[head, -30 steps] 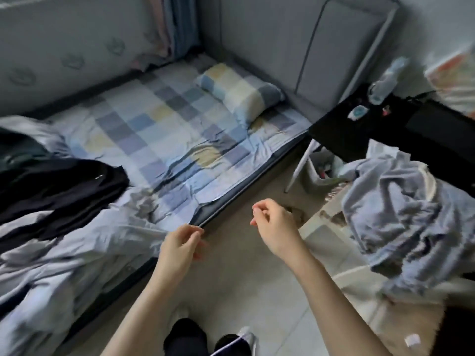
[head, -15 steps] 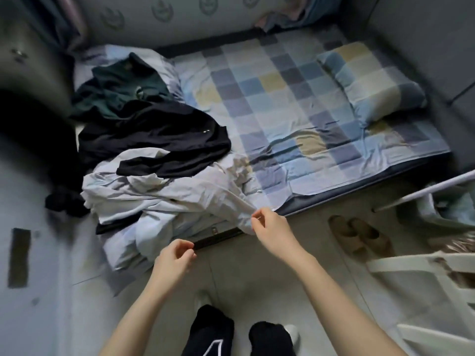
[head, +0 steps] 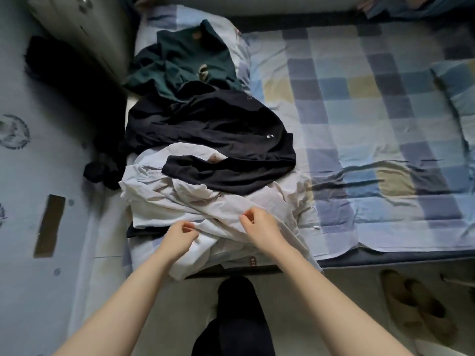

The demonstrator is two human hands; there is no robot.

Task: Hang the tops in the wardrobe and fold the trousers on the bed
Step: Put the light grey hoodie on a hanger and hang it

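Note:
A heap of clothes lies on the left end of the checked bed (head: 359, 140). Nearest me is a crumpled white garment (head: 180, 199), with a black garment (head: 216, 140) on top of it and a dark green top (head: 190, 60) behind. My left hand (head: 180, 236) and my right hand (head: 259, 226) are both on the near part of the white garment, fingers curled. I cannot tell whether either hand pinches the cloth. The wardrobe (head: 77, 29) shows only as a pale corner at the upper left.
A dark cloth (head: 102, 173) hangs between the bed and the wall on the left. A pillow (head: 460, 88) lies at the right end of the bed. A pair of slippers (head: 413, 312) sits on the floor at the right. My dark-trousered legs (head: 239, 319) stand against the bed edge.
My view has swung left, from the chair and table to the clothes heap. Both hands have moved forward from above the floor onto the white garment.

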